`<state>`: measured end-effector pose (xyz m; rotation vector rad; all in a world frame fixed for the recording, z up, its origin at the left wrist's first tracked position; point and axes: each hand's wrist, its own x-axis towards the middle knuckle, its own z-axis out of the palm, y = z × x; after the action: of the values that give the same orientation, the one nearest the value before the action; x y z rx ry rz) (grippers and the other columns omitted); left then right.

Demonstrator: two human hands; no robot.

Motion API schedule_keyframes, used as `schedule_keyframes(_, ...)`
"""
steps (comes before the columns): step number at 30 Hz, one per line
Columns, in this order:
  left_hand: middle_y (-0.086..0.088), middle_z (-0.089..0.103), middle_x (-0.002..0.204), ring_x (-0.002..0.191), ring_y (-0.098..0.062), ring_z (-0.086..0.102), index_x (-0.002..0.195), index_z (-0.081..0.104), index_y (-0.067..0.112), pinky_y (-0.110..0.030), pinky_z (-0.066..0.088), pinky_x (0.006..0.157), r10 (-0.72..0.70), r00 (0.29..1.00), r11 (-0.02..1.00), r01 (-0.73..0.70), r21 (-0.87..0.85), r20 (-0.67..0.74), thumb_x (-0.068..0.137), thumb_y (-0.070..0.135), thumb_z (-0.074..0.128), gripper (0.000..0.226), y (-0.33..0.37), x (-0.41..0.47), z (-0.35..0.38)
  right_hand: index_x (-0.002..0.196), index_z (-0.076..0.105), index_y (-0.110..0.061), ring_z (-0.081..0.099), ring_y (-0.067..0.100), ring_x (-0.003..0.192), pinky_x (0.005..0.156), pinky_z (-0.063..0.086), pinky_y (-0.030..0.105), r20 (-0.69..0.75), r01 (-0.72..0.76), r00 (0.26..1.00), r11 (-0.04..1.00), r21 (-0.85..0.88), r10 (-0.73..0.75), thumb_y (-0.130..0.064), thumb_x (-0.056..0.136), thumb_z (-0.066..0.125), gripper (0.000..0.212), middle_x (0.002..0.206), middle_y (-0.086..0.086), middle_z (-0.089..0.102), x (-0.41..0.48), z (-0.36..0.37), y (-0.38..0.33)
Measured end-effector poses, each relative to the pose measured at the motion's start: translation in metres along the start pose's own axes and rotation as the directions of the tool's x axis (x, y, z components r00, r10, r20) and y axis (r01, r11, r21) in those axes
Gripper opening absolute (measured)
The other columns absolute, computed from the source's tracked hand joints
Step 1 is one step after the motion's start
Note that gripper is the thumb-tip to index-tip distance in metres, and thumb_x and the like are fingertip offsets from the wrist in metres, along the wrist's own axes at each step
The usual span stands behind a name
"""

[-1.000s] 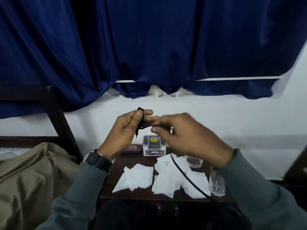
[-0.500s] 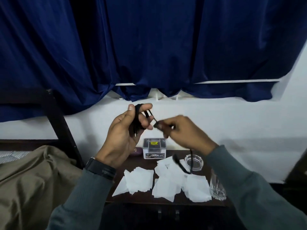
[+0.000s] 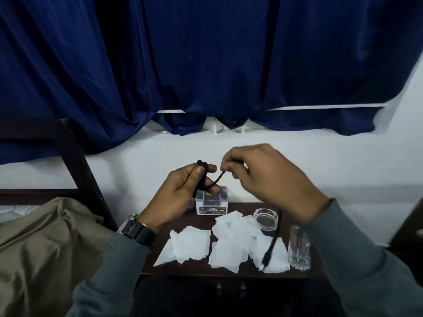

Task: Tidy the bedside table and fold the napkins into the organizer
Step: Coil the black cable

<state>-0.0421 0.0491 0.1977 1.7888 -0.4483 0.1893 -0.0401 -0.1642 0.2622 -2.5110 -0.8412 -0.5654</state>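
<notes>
I hold a thin black cable (image 3: pixel 201 177) above the dark wooden bedside table (image 3: pixel 206 223). My left hand (image 3: pixel 180 195) grips a small coil of it between thumb and fingers. My right hand (image 3: pixel 267 179) pinches the strand a little to the right, and the cable's loose end (image 3: pixel 271 245) hangs below my right wrist over the napkins. Several white napkins (image 3: pixel 219 245) lie scattered flat on the table. A small clear-lidded white box (image 3: pixel 211 202) stands at the back of the table, partly behind my left hand.
A round glass ashtray (image 3: pixel 266 218) and a clear drinking glass (image 3: pixel 298 248) stand at the table's right. A small purple item (image 3: pixel 191 205) peeks out beside the box. A bed with an olive blanket (image 3: pixel 45 248) and dark frame lies left. Blue curtains hang behind.
My right hand has lifted and moved up over the coil, drawing the strand with it. The cable's loose end now dangles lower on the right, over the napkins.
</notes>
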Motion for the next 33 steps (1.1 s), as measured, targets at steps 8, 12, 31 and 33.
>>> schedule_keyframes(8, -0.013, 0.073, 0.081, 0.052, -0.013, 0.048, 0.101, 0.080, 0.019, -0.027, 0.034, 0.056, -0.102, 0.989, 0.922, 0.135, -0.362, 0.111, 0.102, 0.046, 0.044, 0.044, 0.016, 0.004, 0.006, 0.085, 0.077, -0.029, 0.058, -0.007, 0.058, 0.056, 0.037, 0.009, -0.232, 0.001, 0.968, 0.931, 0.366, 0.090, -0.035, 0.093, 0.073, 0.011, 0.073, -0.015, 0.073, 0.030, 0.014, 0.022)
schedule_keyframes(12, -0.005, 0.067, 0.062, 0.046, -0.007, 0.042, 0.099, 0.082, 0.015, -0.022, 0.042, 0.061, -0.160, 0.966, 0.925, 0.220, -0.311, 0.205, 0.099, 0.044, 0.043, 0.049, 0.020, 0.005, 0.002, 0.083, 0.077, -0.034, 0.057, -0.005, 0.057, 0.053, 0.036, 0.006, -0.282, -0.004, 0.947, 0.886, 0.464, 0.152, -0.039, 0.090, 0.072, 0.010, 0.073, -0.021, 0.073, 0.028, 0.033, 0.023)
schedule_keyframes(31, -0.006, 0.080, 0.098, 0.094, -0.016, 0.076, 0.127, 0.063, 0.008, -0.019, 0.053, 0.083, 0.013, 0.990, 0.995, -0.026, -0.094, -0.140, 0.112, 0.025, 0.033, 0.037, 0.000, 0.006, -0.003, 0.104, 0.074, -0.029, 0.065, 0.009, 0.085, 0.077, 0.054, 0.035, -0.070, 0.048, 0.997, 0.993, 0.110, -0.040, -0.034, 0.099, 0.062, 0.015, 0.093, -0.009, 0.073, -0.014, 0.033, -0.007)
schedule_keyframes(33, -0.010, 0.075, 0.084, 0.082, -0.016, 0.072, 0.120, 0.067, 0.015, -0.027, 0.053, 0.078, 0.021, 0.995, 0.999, -0.024, -0.027, -0.093, 0.112, 0.029, 0.035, 0.036, -0.002, 0.003, 0.002, 0.091, 0.075, -0.028, 0.066, 0.003, 0.082, 0.072, 0.054, 0.027, -0.141, 0.008, 0.990, 0.981, 0.196, 0.020, -0.036, 0.090, 0.075, 0.009, 0.086, -0.012, 0.072, -0.010, 0.024, -0.005)
